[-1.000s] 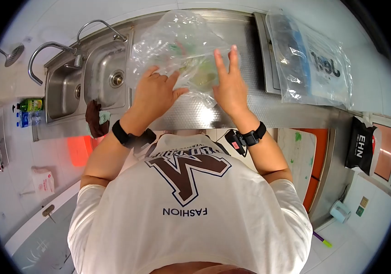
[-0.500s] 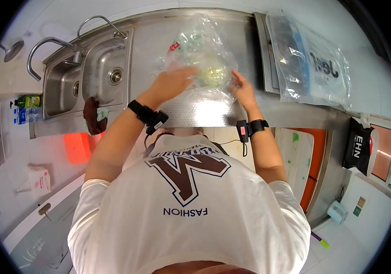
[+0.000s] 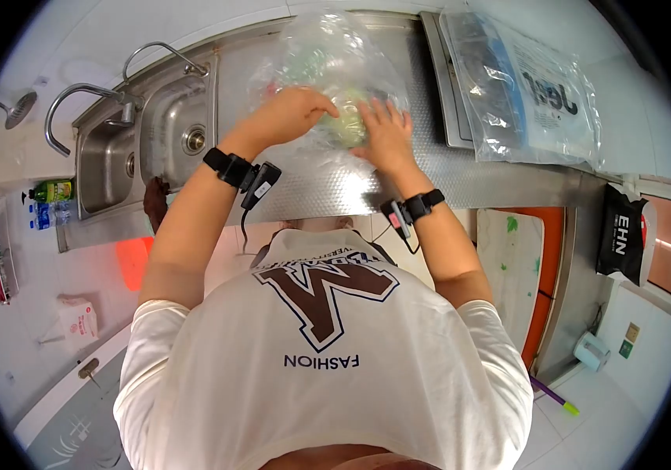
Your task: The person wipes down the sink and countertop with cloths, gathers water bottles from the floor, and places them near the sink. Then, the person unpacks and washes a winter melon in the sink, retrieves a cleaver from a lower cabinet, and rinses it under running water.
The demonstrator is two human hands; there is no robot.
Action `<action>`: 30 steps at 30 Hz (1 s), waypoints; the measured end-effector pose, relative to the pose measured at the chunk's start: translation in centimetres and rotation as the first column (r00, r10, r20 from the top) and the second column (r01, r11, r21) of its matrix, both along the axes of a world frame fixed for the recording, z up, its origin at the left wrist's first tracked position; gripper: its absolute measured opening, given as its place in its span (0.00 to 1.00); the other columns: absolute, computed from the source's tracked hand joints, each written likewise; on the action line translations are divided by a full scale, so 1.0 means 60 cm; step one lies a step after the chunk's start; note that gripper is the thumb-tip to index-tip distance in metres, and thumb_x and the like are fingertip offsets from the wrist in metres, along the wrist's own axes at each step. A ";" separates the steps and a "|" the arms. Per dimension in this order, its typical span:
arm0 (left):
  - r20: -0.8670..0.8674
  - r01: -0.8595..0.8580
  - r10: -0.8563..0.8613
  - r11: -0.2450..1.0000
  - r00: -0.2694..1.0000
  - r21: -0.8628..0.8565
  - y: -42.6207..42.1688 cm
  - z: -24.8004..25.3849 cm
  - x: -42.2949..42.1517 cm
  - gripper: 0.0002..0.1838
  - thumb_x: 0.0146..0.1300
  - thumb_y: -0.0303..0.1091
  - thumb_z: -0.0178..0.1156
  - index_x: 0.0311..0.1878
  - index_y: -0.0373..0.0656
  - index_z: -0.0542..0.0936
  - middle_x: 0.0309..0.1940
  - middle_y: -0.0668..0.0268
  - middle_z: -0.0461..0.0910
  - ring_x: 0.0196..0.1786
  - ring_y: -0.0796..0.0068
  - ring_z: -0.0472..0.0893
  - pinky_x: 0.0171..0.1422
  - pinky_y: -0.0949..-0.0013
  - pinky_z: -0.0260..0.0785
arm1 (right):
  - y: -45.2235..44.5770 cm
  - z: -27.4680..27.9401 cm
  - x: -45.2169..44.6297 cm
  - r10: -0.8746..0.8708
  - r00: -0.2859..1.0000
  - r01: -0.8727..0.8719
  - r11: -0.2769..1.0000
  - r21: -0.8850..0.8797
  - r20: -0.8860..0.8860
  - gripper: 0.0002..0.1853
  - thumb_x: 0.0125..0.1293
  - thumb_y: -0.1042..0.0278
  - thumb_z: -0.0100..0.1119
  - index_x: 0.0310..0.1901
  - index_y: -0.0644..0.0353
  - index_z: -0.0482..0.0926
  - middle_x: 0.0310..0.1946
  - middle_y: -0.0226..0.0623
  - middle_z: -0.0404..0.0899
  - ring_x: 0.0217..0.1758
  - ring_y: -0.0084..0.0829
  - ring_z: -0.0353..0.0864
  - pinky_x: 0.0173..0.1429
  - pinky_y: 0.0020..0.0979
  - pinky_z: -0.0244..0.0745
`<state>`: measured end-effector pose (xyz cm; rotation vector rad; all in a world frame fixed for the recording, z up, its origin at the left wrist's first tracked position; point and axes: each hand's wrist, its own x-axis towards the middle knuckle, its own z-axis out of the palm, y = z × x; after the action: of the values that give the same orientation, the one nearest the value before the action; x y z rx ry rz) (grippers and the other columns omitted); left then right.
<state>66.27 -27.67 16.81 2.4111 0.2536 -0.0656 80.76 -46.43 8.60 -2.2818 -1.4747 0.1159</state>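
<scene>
A clear plastic bag (image 3: 328,51) lies crumpled on the steel counter in front of me. Inside it, a round pale green thing (image 3: 348,117) shows through; its kind is not clear. At the bag's left side is my left hand (image 3: 292,113), its fingers bent towards the green thing, with a gap below the curved finger. My right hand (image 3: 386,137) rests against the bag's right side, fingers spread, the tips by the green thing. A small red patch shows through the bag beside my left hand. Black bands with small devices are strapped round both wrists.
A double sink (image 3: 175,117) with taps stands to the left, a brown cloth (image 3: 155,205) over its front edge. On the right, a large printed plastic package (image 3: 539,94) lies on a metal panel (image 3: 445,86). A white board (image 3: 508,274) leans below the counter.
My right hand has moved left onto the bag, its fingers spreading. My left hand's fingers have bent. The bag has shifted slightly left, and the whole view has tilted a little.
</scene>
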 end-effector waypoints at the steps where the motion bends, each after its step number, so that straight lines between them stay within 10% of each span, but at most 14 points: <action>1: 0.019 0.090 -0.102 0.941 0.995 0.325 0.004 -0.016 -0.005 0.24 0.67 0.30 0.56 0.67 0.49 0.71 0.61 0.60 0.78 0.64 0.60 0.76 0.68 0.62 0.67 | -0.004 -0.013 0.018 -0.092 0.988 0.080 0.991 -0.103 -0.123 0.42 0.48 0.58 0.77 0.67 0.49 0.70 0.66 0.45 0.72 0.72 0.47 0.65 0.75 0.47 0.54; 4: -0.189 -0.162 0.201 0.966 0.961 0.203 -0.014 0.006 -0.017 0.26 0.64 0.29 0.58 0.67 0.47 0.70 0.65 0.56 0.73 0.67 0.52 0.71 0.70 0.58 0.65 | -0.024 -0.088 0.077 -0.100 0.799 0.074 0.995 -0.068 -0.593 0.39 0.50 0.62 0.75 0.66 0.53 0.71 0.59 0.48 0.78 0.64 0.46 0.75 0.67 0.36 0.69; 8: 0.081 -0.179 0.167 0.968 0.983 0.177 -0.015 -0.071 -0.027 0.29 0.64 0.31 0.58 0.69 0.44 0.67 0.70 0.55 0.67 0.70 0.51 0.67 0.72 0.58 0.63 | -0.043 -0.088 0.061 -0.087 0.800 0.088 0.996 -0.027 -0.593 0.25 0.56 0.72 0.69 0.58 0.57 0.79 0.54 0.44 0.82 0.57 0.42 0.81 0.61 0.31 0.74; 10: 0.183 -0.289 0.230 0.850 0.956 0.441 -0.012 -0.108 -0.024 0.21 0.63 0.29 0.57 0.60 0.39 0.75 0.70 0.55 0.66 0.69 0.55 0.68 0.73 0.60 0.61 | -0.040 -0.074 0.036 -0.070 0.756 -0.085 0.975 -0.204 -0.651 0.12 0.57 0.75 0.68 0.44 0.58 0.86 0.49 0.41 0.84 0.56 0.39 0.81 0.61 0.35 0.75; 12: 0.154 -0.244 0.189 0.787 0.970 0.566 -0.010 -0.112 -0.030 0.18 0.62 0.28 0.58 0.55 0.38 0.77 0.68 0.54 0.69 0.67 0.55 0.71 0.72 0.60 0.63 | -0.059 -0.099 -0.008 0.335 0.842 -0.340 0.938 0.067 -0.422 0.06 0.56 0.76 0.67 0.36 0.57 0.88 0.44 0.40 0.86 0.54 0.40 0.80 0.59 0.36 0.76; 17: 0.228 -0.230 0.111 0.760 0.967 0.607 0.009 -0.145 -0.047 0.08 0.58 0.26 0.60 0.42 0.38 0.81 0.56 0.56 0.79 0.58 0.56 0.77 0.64 0.58 0.70 | -0.080 -0.036 -0.040 0.228 0.741 -0.297 0.955 -0.004 -0.632 0.09 0.55 0.68 0.69 0.39 0.52 0.87 0.41 0.33 0.86 0.58 0.37 0.78 0.67 0.39 0.67; 19: 0.421 -0.275 0.084 0.866 0.903 0.418 -0.013 -0.093 -0.039 0.07 0.59 0.26 0.59 0.41 0.39 0.82 0.48 0.58 0.83 0.54 0.56 0.79 0.59 0.58 0.72 | -0.082 0.005 -0.044 0.197 0.958 -0.184 0.979 0.084 -0.207 0.14 0.56 0.64 0.68 0.45 0.52 0.85 0.46 0.30 0.85 0.60 0.37 0.76 0.70 0.45 0.61; 30: 0.705 -0.249 0.144 0.967 0.695 0.048 -0.079 0.042 0.028 0.16 0.61 0.23 0.57 0.52 0.43 0.81 0.51 0.57 0.82 0.57 0.54 0.78 0.63 0.58 0.68 | 0.028 0.039 0.001 0.034 0.992 -0.047 0.993 0.110 0.118 0.23 0.60 0.59 0.65 0.57 0.52 0.77 0.60 0.36 0.76 0.64 0.38 0.72 0.64 0.46 0.62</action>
<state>67.92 -32.44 19.31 2.3354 0.1589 0.9869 80.83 -44.72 10.93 -2.2013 -1.5449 -0.0885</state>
